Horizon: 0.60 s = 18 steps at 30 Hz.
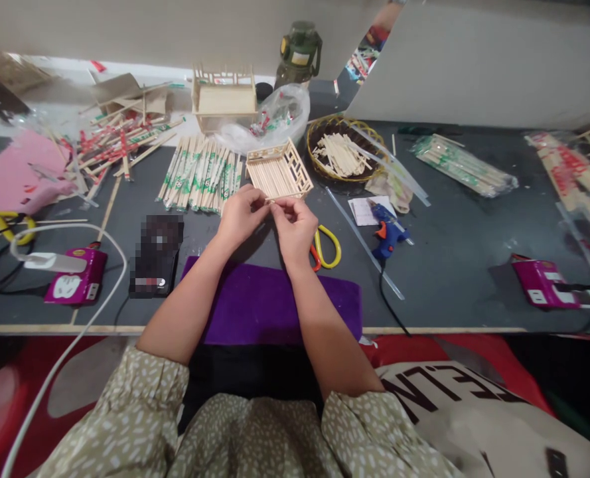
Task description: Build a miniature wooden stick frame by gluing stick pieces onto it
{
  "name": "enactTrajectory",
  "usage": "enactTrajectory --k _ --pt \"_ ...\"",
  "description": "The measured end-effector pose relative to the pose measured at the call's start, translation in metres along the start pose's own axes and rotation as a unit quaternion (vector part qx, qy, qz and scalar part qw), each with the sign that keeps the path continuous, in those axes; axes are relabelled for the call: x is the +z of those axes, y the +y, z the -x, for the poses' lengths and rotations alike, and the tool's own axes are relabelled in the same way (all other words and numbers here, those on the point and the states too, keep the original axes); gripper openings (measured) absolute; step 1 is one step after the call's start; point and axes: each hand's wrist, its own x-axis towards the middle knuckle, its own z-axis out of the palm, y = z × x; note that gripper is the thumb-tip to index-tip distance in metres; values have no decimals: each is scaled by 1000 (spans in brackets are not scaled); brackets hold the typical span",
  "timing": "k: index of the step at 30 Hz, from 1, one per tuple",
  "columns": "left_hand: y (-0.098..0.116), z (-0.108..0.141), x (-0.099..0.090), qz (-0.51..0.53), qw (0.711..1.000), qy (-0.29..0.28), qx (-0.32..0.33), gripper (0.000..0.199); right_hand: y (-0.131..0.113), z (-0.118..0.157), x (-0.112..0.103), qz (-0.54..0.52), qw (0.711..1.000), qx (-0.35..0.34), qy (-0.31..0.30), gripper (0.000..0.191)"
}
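My left hand [242,216] and my right hand [295,229] meet above the table, fingertips pinched together on a small pale wooden piece [271,201]. Most of that piece is hidden by the fingers. Just beyond them sits a small wooden frame model [275,174] with a slatted base and railed sides. A purple cloth [255,302] lies under my wrists. Scissors [328,247] with yellow and orange handles rest beside my right hand. Wrapped chopsticks [200,174] are spread out beyond my left hand.
A basket of short sticks [342,156] stands behind right. The blue glue gun [388,232] lies at right, its cord crossing the front edge. A phone [156,255], a power block [77,275] and a white cable are at left. A bottle [299,53] stands at the back.
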Motion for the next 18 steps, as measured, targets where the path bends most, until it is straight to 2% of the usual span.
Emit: enactTrajectory --k 11,18 --pt "-2 1 0 -10 1000 1 15 16 12 -5 2 -105 994 20 -11 17" --pt "-4 0 1 -21 999 8 27 16 11 -5 5 -104 994 35 -4 12"
